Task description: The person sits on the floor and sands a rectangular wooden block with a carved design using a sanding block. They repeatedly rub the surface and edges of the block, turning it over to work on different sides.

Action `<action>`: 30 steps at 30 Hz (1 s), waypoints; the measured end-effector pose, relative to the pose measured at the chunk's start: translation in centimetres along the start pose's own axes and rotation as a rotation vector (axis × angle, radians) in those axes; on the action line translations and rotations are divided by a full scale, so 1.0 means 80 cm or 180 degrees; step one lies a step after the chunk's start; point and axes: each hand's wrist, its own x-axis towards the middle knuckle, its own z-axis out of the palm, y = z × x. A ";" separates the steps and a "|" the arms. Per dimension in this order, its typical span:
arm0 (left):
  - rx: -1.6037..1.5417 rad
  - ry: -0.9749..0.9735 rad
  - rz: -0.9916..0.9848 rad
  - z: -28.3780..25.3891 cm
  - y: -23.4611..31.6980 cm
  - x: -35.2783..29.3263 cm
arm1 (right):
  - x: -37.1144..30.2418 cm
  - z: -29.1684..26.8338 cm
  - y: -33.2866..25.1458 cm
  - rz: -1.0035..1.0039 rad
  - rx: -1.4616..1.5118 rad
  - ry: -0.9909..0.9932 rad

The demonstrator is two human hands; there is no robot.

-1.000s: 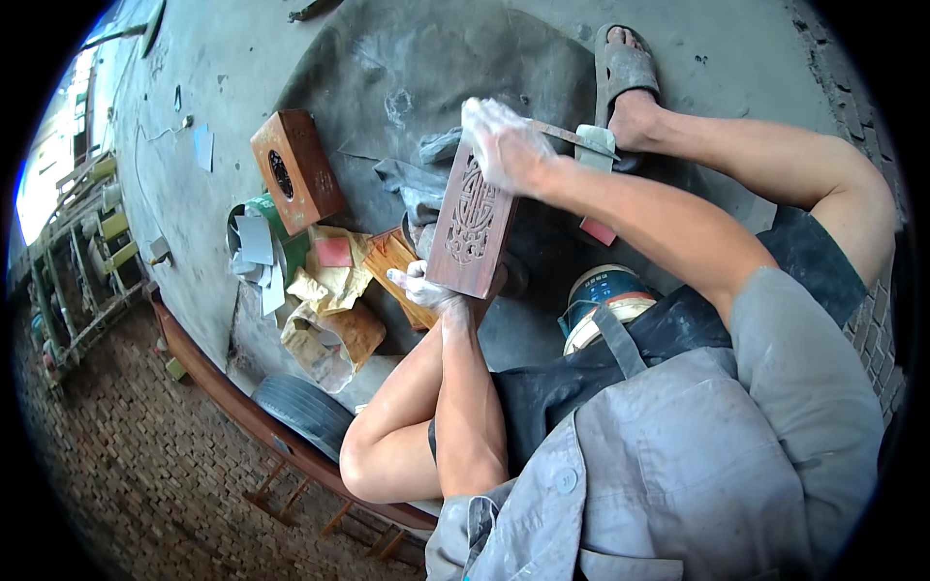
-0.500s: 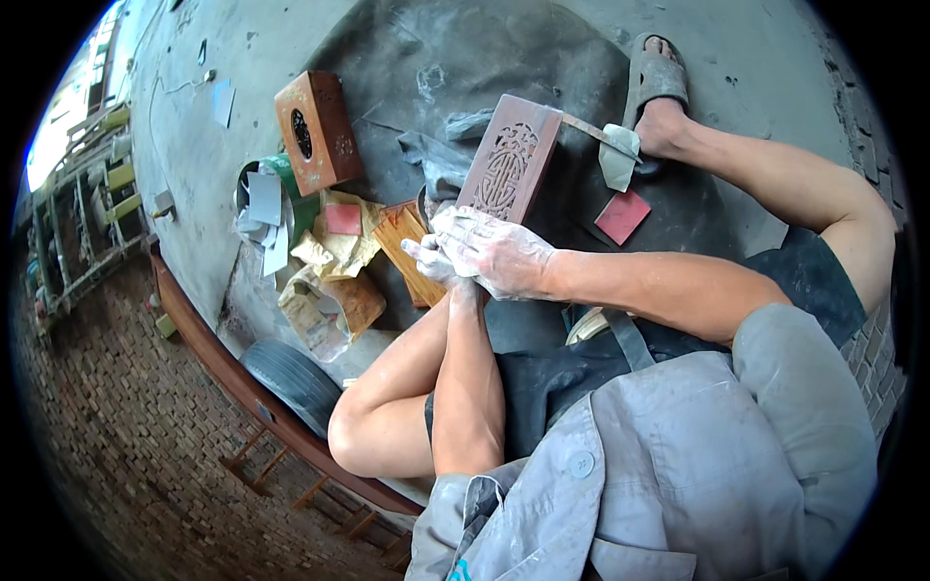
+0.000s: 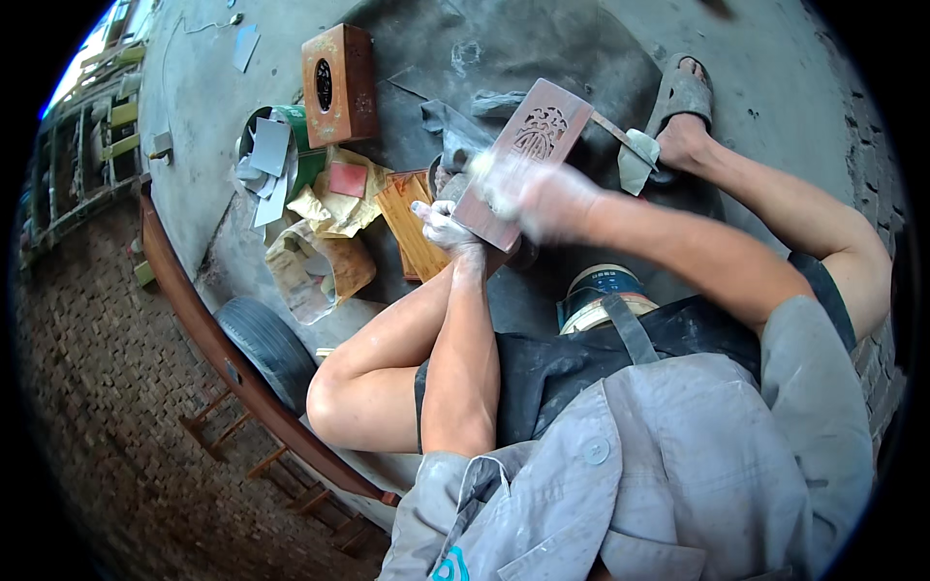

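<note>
A reddish-brown wooden box with openwork carving (image 3: 554,105) lies tilted in front of me, dusted with pale powder. My left hand (image 3: 449,230), white with powder, is closed on the near end of the box at its left edge. My right hand (image 3: 554,199) is smeared by motion over the lower part of the box. Its fingers cannot be made out, nor whether something pale lies under them. A thin strip (image 3: 610,129) reaches from the far right corner of the box toward a pale green sheet (image 3: 637,163).
Left of the box are yellow-brown wood slats (image 3: 411,225), crumpled tan paper (image 3: 339,274) with a red square (image 3: 347,179), and a green tub (image 3: 312,163) holding grey sheets. Beyond stands another wooden box (image 3: 341,92) with an oval opening. A blue bucket (image 3: 605,283) stands near my lap.
My right hand has swung rightward from beside my left hand onto the box, uncovering the blue bucket. The box's near end now shows, and my right arm covers where a red square lay.
</note>
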 end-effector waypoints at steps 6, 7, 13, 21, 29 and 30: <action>-0.0210 -0.0053 -0.0044 0.007 -0.003 0.002 | 0.013 0.008 0.010 0.0840 0.0157 0.0572; -0.0207 -0.0106 -0.0058 0.011 -0.005 0.002 | 0.018 0.004 -0.045 0.0583 0.0344 0.0939; -0.0159 -0.0190 0.0009 0.004 -0.010 0.006 | -0.007 0.022 0.040 0.0780 -0.0111 0.0738; 0.0003 -0.0232 0.0009 0.006 0.002 0.008 | 0.006 0.031 -0.081 0.0572 0.0259 0.0913; 0.0025 -0.0192 0.0140 0.010 -0.011 0.011 | -0.004 0.017 0.118 0.1621 -0.0283 0.0779; 0.0020 -0.0127 0.0127 0.001 -0.014 0.014 | 0.004 0.015 0.077 0.1787 0.0103 0.0005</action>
